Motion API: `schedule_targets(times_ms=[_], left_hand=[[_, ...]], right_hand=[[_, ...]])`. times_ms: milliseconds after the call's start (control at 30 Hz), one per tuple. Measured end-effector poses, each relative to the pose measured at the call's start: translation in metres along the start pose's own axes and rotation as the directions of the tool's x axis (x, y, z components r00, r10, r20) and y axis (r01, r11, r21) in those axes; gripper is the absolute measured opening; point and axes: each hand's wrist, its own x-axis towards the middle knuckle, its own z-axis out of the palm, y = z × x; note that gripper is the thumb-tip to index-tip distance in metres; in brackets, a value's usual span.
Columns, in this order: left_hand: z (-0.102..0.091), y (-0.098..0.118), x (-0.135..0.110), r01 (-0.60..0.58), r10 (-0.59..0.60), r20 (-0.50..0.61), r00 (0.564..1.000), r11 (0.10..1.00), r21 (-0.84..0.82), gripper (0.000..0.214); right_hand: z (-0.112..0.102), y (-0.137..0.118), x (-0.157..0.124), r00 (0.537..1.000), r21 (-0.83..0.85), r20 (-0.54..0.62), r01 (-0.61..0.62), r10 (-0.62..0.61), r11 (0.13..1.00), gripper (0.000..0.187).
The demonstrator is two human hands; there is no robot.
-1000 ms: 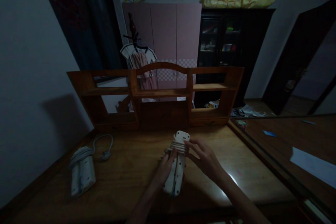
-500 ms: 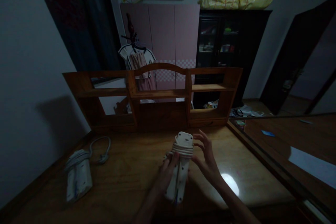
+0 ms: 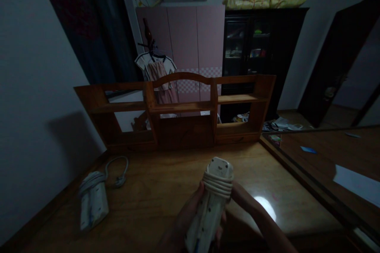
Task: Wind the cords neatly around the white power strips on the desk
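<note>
Gripped by the fingers of the left hand, the power strip carries its wound cord just ahead of them, so a firm hold should keep it snug; whether the right hand's hidden fingers grip, I cannot tell.

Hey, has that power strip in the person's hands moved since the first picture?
Yes. Against the wooden shelf unit, the held power strip has shifted rightward and lower in the picture.
</note>
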Motion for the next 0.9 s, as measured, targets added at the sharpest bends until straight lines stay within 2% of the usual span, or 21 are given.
schedule_targets(times_ms=[67,100,167,233,400,533,633,733,833,900], left_hand=[[-0.003,0.000,-0.002,-0.016,0.016,-0.016,1.000,1.000,0.022,0.075],[-0.004,0.001,-0.002,-0.047,0.048,-0.016,0.999,0.997,0.059,0.068],[-0.006,0.002,-0.002,-0.109,0.112,-0.014,0.994,0.983,0.149,0.054],[-0.010,0.004,-0.001,-0.120,0.129,-0.030,0.991,0.969,0.218,0.048],[-0.027,0.003,0.003,-0.070,0.114,-0.150,0.982,0.959,0.274,0.041],[-0.035,0.002,0.009,-0.072,0.121,-0.157,0.980,0.956,0.283,0.047],[-0.029,0.006,0.013,-0.139,0.192,-0.131,0.973,0.932,0.333,0.050],[-0.022,0.011,0.015,-0.262,0.335,-0.097,0.937,0.861,0.436,0.056],[-0.020,0.010,0.017,-0.368,0.470,-0.060,0.880,0.757,0.540,0.062],[-0.018,0.007,0.019,-0.356,0.499,-0.085,0.863,0.718,0.598,0.064]], right_hand=[[-0.008,-0.010,-0.003,0.989,0.103,0.101,-0.117,0.107,0.988,0.046],[-0.012,-0.014,-0.005,0.981,0.125,0.156,-0.137,0.117,0.983,0.039],[-0.018,-0.023,-0.009,0.964,0.130,0.247,-0.131,0.096,0.983,0.022],[-0.019,-0.029,-0.013,0.960,0.088,0.276,-0.083,0.056,0.993,0.019],[-0.008,-0.036,-0.019,0.991,-0.052,0.131,-0.003,0.010,0.999,0.019],[-0.002,-0.038,-0.018,0.999,-0.079,0.012,-0.032,0.033,0.996,0.018],[0.000,-0.039,-0.016,0.999,0.039,-0.022,-0.045,0.046,0.998,0.023],[0.004,-0.038,-0.018,0.996,0.150,-0.038,-0.077,0.084,0.986,0.044],[0.009,-0.036,-0.022,0.989,0.106,-0.112,-0.090,0.102,0.990,0.055],[0.013,-0.036,-0.024,0.983,0.030,-0.156,-0.095,0.098,0.995,0.052]])
